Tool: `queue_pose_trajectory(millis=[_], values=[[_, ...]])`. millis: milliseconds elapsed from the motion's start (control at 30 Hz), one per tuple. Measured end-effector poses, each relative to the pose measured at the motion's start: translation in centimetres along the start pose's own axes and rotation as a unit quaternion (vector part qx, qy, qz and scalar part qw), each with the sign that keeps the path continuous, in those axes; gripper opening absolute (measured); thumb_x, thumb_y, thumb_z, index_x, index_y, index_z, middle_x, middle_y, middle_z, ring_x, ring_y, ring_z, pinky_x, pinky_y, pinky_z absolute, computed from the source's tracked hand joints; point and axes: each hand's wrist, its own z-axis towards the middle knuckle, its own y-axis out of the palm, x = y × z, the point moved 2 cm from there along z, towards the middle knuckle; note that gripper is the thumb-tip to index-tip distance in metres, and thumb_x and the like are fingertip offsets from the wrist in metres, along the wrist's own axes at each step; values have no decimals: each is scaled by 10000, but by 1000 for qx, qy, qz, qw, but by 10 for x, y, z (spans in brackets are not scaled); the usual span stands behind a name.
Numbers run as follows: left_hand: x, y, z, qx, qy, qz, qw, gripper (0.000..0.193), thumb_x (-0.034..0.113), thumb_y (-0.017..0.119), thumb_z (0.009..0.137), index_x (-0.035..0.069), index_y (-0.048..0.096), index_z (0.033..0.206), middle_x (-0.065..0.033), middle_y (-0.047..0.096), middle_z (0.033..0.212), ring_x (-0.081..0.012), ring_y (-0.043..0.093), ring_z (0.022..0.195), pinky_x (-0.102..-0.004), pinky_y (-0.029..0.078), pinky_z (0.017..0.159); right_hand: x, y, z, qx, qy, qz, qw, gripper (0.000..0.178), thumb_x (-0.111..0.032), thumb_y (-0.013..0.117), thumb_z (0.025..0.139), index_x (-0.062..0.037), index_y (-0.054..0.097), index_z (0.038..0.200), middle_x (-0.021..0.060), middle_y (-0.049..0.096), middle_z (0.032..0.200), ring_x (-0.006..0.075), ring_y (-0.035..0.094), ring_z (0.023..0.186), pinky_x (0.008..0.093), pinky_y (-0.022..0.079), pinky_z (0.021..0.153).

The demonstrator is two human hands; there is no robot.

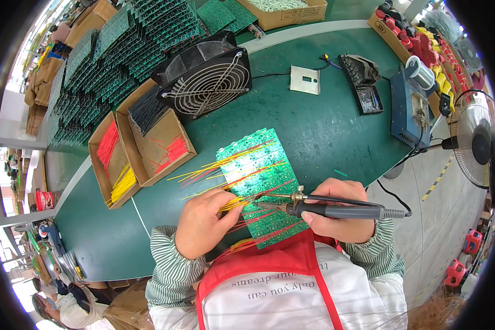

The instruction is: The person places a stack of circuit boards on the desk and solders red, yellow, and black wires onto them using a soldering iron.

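A green panel of circuit boards (274,151) lies on the table in front of me, with yellow and red wires sticking out past its left side. My left hand (203,221) is closed on several yellow wires (229,205) at the panel's left edge. Wrapped in my right hand (344,190) is a soldering iron (338,212) with a thin solder-feed tube clamped along it. Its tip points left over the panel, close to the wire ends at my left fingers. Whether the tip touches a joint I cannot tell.
Cardboard trays (143,179) of red, yellow and black wires stand to the left. Behind them are a black fan (209,82) and stacked circuit boards (115,55). At the right sit an iron stand (363,82), a blue solder feeder (407,113) and a standing fan (473,132).
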Motion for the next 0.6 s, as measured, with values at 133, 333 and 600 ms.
queue_pose_trajectory(millis=[133,333,600], values=[[0,0,1,-1,-4,2,1000,162,108,700,767,-15,613,826,-108,574,721,-232,542,558,-327,418,513,1,0,2,-2,11,-2,1000,189,-98,739,707,-35,579,784,24,591,591,112,581,493,244,443,467],[2,-1,2,-10,-13,5,1000,150,108,697,766,-9,617,814,-102,572,708,-218,528,538,-323,411,502,-3,-3,5,-15,-9,-26,1000,178,-91,732,709,-33,577,774,26,596,596,119,580,488,247,444,467],[-6,-28,-4,102,6,98,990,117,102,679,772,12,626,824,-102,594,750,-256,576,627,-337,452,552,-6,-16,-3,0,10,-15,1000,186,-94,736,711,-36,581,795,31,609,618,117,591,511,249,449,481]])
